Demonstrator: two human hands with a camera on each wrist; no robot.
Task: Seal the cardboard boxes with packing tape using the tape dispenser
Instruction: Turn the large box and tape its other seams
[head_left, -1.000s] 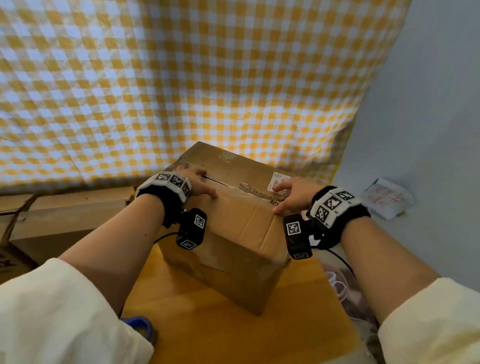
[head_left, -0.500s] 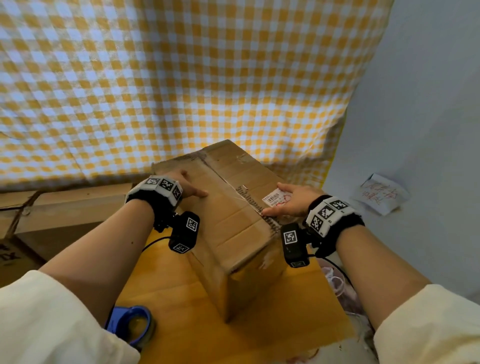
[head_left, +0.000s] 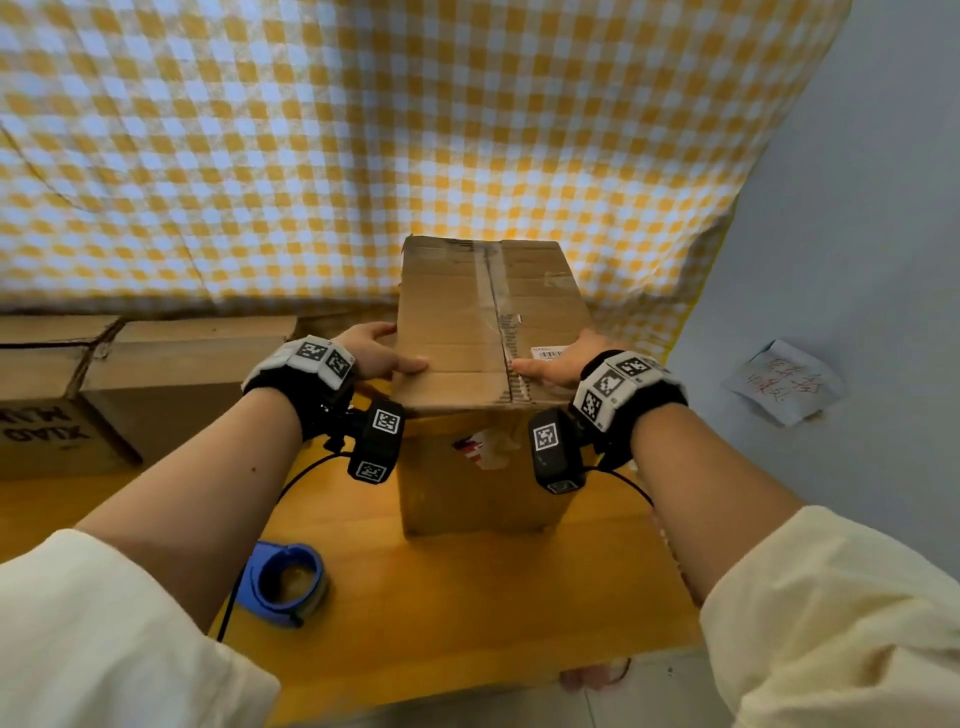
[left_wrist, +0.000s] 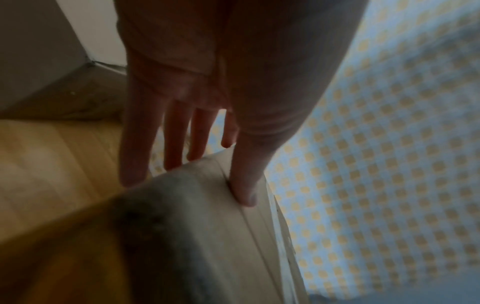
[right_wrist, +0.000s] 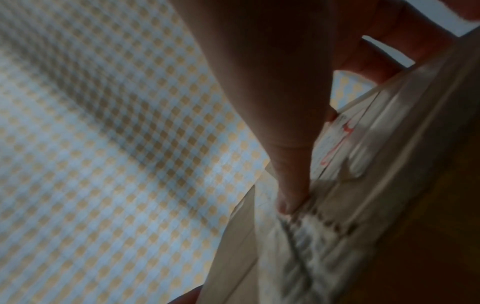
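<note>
Box axis: cardboard box (head_left: 488, 332) upright on table (head_left: 467, 597), long axis and seam running away from the person.
Left hand (head_left: 376, 353): straight fingers on left side, thumb on top.
Right hand (head_left: 558, 358): fingers flat against right side, thumb on top.

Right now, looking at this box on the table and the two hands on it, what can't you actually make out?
- Cardboard box: its far side and underside are hidden in the head view by the box itself.
- Left hand: the fingers go down the box's side there; the left wrist view is dark and blurred.
- Barcode label: partly covered by the right hand, print too small.
- Tape dispenser: how much tape is left cannot be made out.
</note>
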